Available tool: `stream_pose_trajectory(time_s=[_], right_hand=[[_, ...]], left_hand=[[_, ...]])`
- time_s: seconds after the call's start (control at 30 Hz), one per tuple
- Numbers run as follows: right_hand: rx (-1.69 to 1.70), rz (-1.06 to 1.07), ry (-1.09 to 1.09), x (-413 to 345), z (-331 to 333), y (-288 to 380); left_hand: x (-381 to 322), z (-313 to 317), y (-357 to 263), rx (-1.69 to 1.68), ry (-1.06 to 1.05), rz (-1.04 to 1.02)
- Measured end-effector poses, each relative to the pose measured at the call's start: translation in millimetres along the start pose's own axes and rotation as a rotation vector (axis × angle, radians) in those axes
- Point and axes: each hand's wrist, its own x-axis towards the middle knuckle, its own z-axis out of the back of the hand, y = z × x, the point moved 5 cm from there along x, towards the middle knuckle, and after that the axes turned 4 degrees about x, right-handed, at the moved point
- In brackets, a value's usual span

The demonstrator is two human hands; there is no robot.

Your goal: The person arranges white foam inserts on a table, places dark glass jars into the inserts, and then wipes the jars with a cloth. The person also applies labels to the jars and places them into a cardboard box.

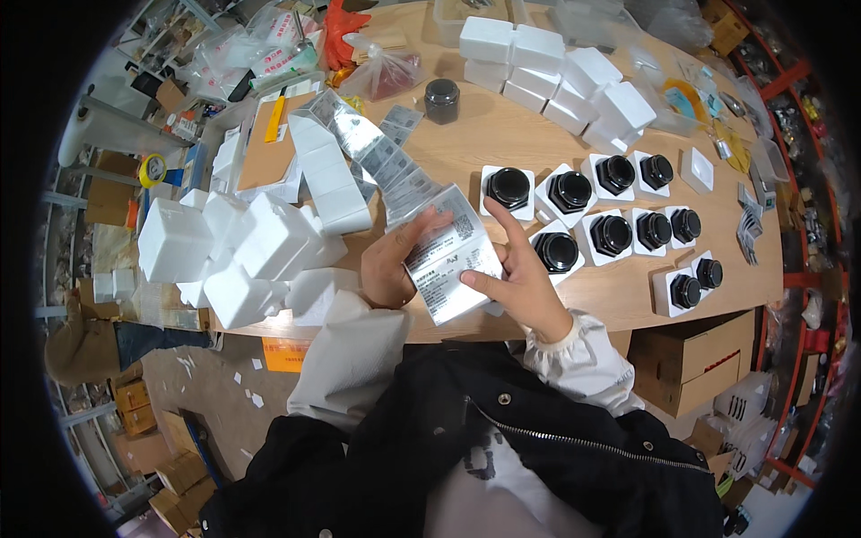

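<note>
Above the table's front edge, my left hand (393, 263) and my right hand (528, 289) hold a strip of silver printed labels (449, 286) between them. My left fingers lie across its upper left part. My right thumb presses on its face, with the index finger stretched out. The label strip (377, 151) trails back over the table to a white backing strip (329, 171). Right of my hands stand several black-lidded jars (570, 191), each seated in a white foam block (488, 210). A dark jar (442, 102) without foam stands farther back.
White foam blocks are heaped at left (262, 235) and stacked at the back (538, 54). A yellow utility knife (275, 116) lies on cardboard (259, 158). A foam piece (697, 169) lies at right. A person's brown sleeve (84, 343) shows at far left.
</note>
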Motion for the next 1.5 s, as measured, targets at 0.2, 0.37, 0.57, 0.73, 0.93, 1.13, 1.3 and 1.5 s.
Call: stream_pose_trajectory(time_s=[0.2, 0.37, 0.57, 0.73, 0.93, 1.13, 1.3, 1.5], right_hand=[[-0.307, 0.111, 0.111, -6.3, 24.5, -2.3], [-0.561, 0.151, 0.041, -5.0, 23.0, -14.2], [-0.771, 0.319, -0.043, -12.0, -0.1, -21.6], [-0.712, 0.330, -0.093, -16.8, -29.5, -33.4], [-0.487, 0.419, -0.172, -35.3, -47.1, -10.2], [-0.965, 0.646, -0.531, -38.2, 37.4, 13.4], [-1.592, -0.070, -0.044, -1.5, 66.2, -109.5], [-1.439, 0.003, -0.172, -4.0, 69.6, -132.6]], left_hand=[[-14.8, -22.6, -18.0, 0.071, 0.053, 0.168], [-42.0, -21.4, -11.5, 0.156, -0.017, 0.320], [-71.0, -8.5, -2.0, 0.036, -0.047, 0.443], [-86.9, 14.8, 10.9, -0.135, 0.064, 0.322], [-116.6, 31.3, 43.5, -0.122, 0.070, 0.454], [-149.5, 63.2, 81.7, -0.431, -0.042, 0.493], [-146.7, 52.7, 81.6, -0.215, 0.286, 0.469], [-131.8, -6.5, 62.2, 0.214, 0.703, 0.513]])
